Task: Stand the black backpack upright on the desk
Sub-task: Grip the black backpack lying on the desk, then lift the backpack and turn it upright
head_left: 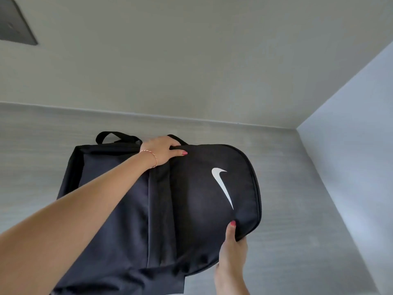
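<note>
Plain room corner, grey wood-grain desk (297, 188), bare pale walls (191, 60), wall plate (14, 24)

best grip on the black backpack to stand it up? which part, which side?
Judging from its pose, take the black backpack by its top edge near the carry loop, from above, as the left hand does. The right hand pinches the rounded front pocket's rim from the near side. The fabric looks limp and sagging, so two spread grips likely hold its shape best.
</note>
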